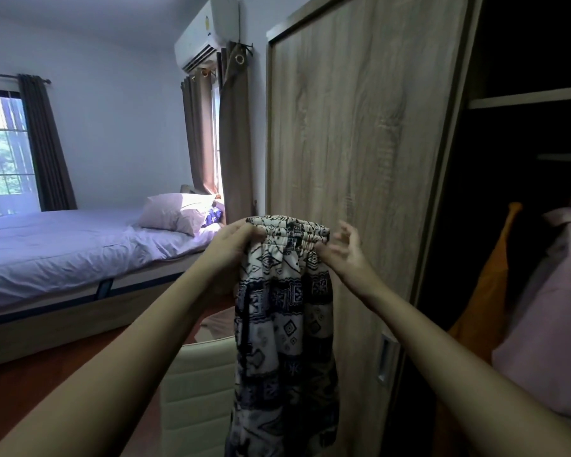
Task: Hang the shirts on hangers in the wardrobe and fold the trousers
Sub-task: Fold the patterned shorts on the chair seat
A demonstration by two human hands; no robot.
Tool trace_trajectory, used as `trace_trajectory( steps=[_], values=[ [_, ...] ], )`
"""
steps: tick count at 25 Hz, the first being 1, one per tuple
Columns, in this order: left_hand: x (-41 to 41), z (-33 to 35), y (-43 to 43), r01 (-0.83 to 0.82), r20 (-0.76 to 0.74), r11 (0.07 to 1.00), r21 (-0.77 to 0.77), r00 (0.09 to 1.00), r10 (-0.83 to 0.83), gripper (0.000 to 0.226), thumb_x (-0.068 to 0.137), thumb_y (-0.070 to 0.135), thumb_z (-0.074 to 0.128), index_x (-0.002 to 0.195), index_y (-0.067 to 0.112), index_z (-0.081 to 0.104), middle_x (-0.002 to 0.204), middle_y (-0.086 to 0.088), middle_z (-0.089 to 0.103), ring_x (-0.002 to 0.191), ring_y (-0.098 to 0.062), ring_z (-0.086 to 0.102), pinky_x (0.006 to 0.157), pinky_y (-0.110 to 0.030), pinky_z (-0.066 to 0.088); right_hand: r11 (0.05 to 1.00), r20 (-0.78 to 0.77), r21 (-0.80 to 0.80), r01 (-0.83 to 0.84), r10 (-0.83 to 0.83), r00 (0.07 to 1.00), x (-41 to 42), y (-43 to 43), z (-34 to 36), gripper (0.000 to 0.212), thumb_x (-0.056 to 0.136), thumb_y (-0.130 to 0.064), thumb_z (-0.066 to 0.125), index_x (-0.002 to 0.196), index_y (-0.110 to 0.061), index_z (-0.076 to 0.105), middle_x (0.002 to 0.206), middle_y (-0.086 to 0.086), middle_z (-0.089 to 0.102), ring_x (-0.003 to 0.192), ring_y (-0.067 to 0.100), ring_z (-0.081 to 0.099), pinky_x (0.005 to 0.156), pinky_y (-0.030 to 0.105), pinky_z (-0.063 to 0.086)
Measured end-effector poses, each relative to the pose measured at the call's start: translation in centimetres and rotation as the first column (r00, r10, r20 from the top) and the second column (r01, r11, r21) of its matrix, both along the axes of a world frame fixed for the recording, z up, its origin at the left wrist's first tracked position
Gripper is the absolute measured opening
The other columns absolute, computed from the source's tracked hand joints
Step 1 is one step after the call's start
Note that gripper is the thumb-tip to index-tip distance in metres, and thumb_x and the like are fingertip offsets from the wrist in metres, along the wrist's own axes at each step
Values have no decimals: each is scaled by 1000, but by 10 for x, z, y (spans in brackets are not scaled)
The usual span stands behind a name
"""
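Head view — wide-angle, facing forward, slightly down; wardrobe door [353, 143] close ahead, bed [80, 252] left.

Left of me: bed [63, 255], pale lilac sheets, one pillow [175, 212] at the head catching sun. Something blue-patterned [213, 216] just behind the pillow, can't tell what. Barred window [4, 153] on the far wall, dark curtain [47, 143] pulled to its right. Brown curtains [234, 143] on a narrow second window, AC unit [205, 34] mounted above them. White ribbed thing [198, 390] low in front, maybe a chair back. Reddish-brown floor [47, 384].
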State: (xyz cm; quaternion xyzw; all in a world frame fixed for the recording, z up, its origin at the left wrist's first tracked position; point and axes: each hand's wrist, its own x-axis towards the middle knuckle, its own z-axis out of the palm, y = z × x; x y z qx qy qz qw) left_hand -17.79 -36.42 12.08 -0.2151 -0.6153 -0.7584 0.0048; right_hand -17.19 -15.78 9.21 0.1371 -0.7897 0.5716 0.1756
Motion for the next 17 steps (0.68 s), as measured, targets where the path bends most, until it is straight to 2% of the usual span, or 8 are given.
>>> trace_trajectory(
  steps=[1, 2, 5, 7, 8, 10, 14, 17],
  values=[
    [-1, -1, -5, 81, 14, 997, 2, 997, -81, 25, 85, 2, 41, 96, -7, 61, 77, -18, 69, 63, -23, 66, 58, -29, 56, 996, 44, -24, -80, 81, 996, 0, 3, -6, 119, 47, -78, 67, 143, -21, 23, 130, -6, 44, 116, 8, 49, 88, 18, 45],
    [-3, -4, -10, 147, 14, 989, -25, 989, -146, 30, 82, 4, 43, 104, -7, 60, 85, -22, 67, 70, -27, 65, 63, -32, 56, 988, 54, -35, -147, 149, 987, 0, 4, -10, 111, 51, -73, 69, 141, -21, 28, 126, -6, 51, 112, 6, 53, 86, 17, 47],
    [-4, -15, -22, 95, -83, 964, -247, 990, -118, 20, 89, -3, 40, 95, 1, 59, 72, -2, 66, 63, -10, 61, 57, -21, 51, 990, -28, 29, -136, 137, 990, 5, 4, -10, 34, 78, -39, 69, 106, -22, 59, 98, -6, 70, 86, 1, 66, 77, 23, 50],
    [-12, -18, -35, -67, -250, 863, -500, 966, -70, 15, 91, 4, 49, 99, 12, 58, 73, 12, 64, 65, 1, 58, 61, -13, 46, 990, -61, 87, -108, 113, 992, 6, 6, -8, 13, 83, -31, 68, 93, -24, 64, 88, -3, 72, 79, 5, 67, 71, 25, 53],
    [-14, -19, -40, -125, -303, 777, -617, 949, -89, 17, 89, 16, 56, 106, 17, 56, 84, 12, 65, 76, -1, 61, 69, -17, 49, 987, -47, 114, -111, 117, 992, 7, 6, -8, 13, 82, -32, 69, 90, -23, 65, 88, 0, 73, 78, 9, 68, 70, 30, 55],
    [-17, -18, -43, -237, -386, 614, -753, 915, -120, 42, 77, 45, 57, 115, 26, 51, 104, 2, 63, 96, -13, 62, 85, -33, 52, 983, -37, 158, -95, 102, 994, 8, 3, -9, 17, 79, -36, 71, 88, -22, 66, 86, 2, 73, 77, 14, 69, 69, 34, 55],
    [-5, -16, -22, -192, -353, 631, -752, 925, -140, 69, 70, 60, 49, 133, 34, 41, 119, 2, 59, 107, -12, 57, 91, -30, 46, 985, -100, 159, -62, 79, 992, 9, -8, -6, 22, 79, -39, 70, 91, -20, 67, 84, -2, 72, 75, 11, 68, 67, 29, 53],
    [-5, -18, -17, -322, -466, 515, -794, 867, -176, 83, 69, 71, 57, 138, 30, 36, 111, 4, 63, 102, -8, 58, 85, -24, 44, 986, -83, 126, -108, 119, 989, 12, -2, -3, 21, 82, -31, 69, 98, -17, 68, 92, 1, 73, 81, 11, 68, 68, 28, 54]
  ],
)
